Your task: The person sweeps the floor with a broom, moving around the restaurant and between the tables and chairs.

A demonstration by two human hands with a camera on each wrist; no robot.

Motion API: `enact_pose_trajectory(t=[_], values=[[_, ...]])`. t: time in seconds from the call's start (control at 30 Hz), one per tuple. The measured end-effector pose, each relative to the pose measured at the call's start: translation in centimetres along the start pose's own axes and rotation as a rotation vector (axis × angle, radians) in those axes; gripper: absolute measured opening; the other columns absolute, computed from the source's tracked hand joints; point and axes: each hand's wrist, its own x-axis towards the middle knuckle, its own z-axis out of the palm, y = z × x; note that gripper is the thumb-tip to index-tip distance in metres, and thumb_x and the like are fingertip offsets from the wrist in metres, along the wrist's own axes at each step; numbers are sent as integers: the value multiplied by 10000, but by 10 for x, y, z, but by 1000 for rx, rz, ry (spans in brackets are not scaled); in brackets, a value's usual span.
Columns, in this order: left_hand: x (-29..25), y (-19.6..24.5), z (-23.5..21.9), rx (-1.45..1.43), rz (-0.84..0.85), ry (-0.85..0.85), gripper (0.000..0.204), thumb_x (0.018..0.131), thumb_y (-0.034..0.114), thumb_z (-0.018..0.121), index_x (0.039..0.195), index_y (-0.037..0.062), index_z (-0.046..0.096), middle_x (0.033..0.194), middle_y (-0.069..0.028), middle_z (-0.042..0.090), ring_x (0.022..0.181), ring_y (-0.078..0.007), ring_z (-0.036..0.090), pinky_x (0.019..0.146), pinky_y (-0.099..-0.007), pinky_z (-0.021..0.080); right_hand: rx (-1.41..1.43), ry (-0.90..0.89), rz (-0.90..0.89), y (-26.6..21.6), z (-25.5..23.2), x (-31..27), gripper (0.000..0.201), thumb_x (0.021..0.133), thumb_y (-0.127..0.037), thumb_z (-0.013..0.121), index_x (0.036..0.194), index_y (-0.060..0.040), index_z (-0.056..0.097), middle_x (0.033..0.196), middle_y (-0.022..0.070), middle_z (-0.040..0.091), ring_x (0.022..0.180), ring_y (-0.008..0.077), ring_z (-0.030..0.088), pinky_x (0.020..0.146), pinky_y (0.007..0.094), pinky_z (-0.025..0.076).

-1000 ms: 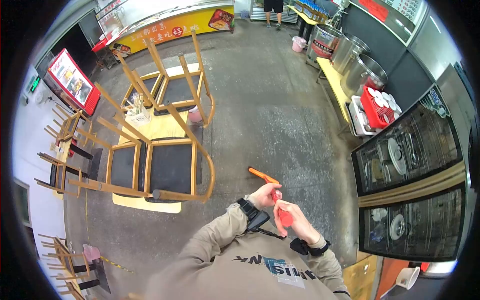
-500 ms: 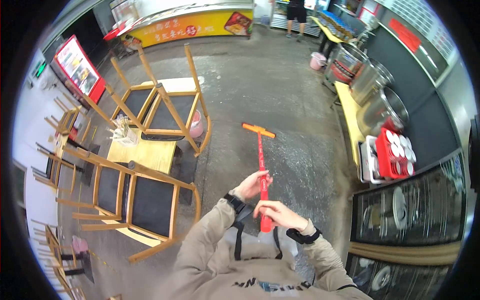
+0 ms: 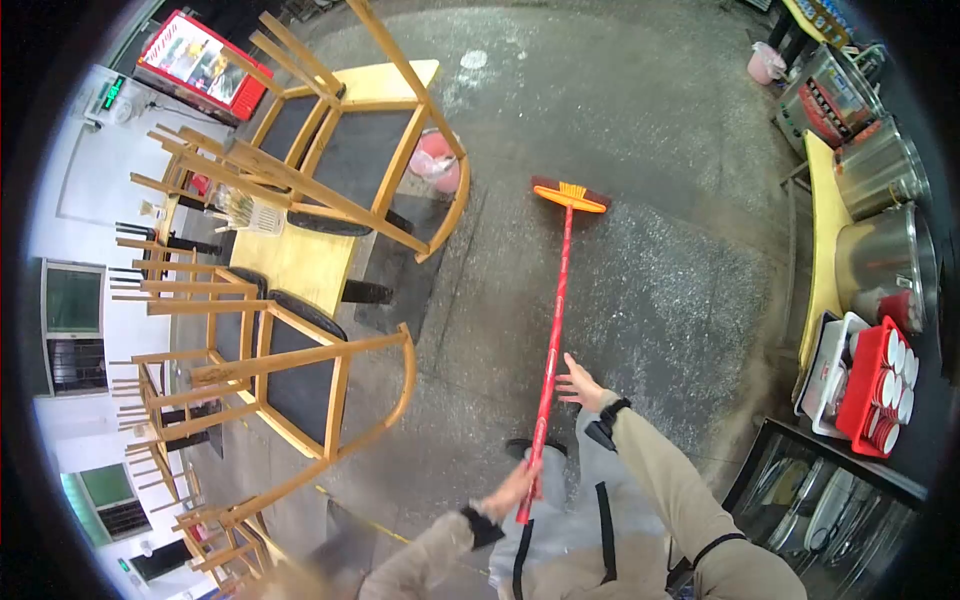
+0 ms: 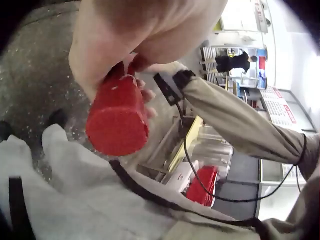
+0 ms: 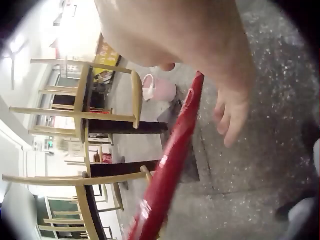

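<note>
A broom with a long red handle (image 3: pixel 556 330) reaches forward from my body to the floor. Its orange and yellow broom head (image 3: pixel 570 195), with dark bristles, is at the far end. My left hand (image 3: pixel 513 490) grips the handle near its top end, and the left wrist view shows the round red handle end (image 4: pixel 117 131) poking out below that hand. Farther up the handle, my right hand (image 3: pixel 582 385) is just to its right, with fingers extended and spread. In the right wrist view the handle runs past that hand (image 5: pixel 220 65), and the fingers are not wrapped around it.
Wooden chairs (image 3: pixel 340 170) are stacked upside down on tables at the left, beside a pink bucket (image 3: pixel 435 162). On the right, a yellow bench (image 3: pixel 822 250) stands near large steel pots (image 3: pixel 885 265) and a red crate (image 3: pixel 872 390) of white dishes. A person (image 4: pixel 234 62) stands in the background.
The broom head has swung out farther ahead onto the floor. My right hand has let go of the handle's top end and moved forward along it; my left hand now grips near that end.
</note>
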Motion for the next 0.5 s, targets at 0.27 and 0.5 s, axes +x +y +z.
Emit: enact_pose_trajectory(t=[0.27,0.5], values=[[-154,-110,34,248,-30,436,324,954,372,431,967,50,467,601,-87,539,508,-214,561,470,-364,445,-168,-144,231,164,44,59,415,931,-420,435,1154,-77,362,839,104,630,650,241,630,566,404,533],[-202,-181,85,689,-287,669,474,930,448,385,1113,30,512,760,-299,586,713,-494,559,573,-565,417,-160,-68,512,229,70,-24,319,935,-297,482,1161,-92,388,743,77,577,641,213,618,575,407,530]])
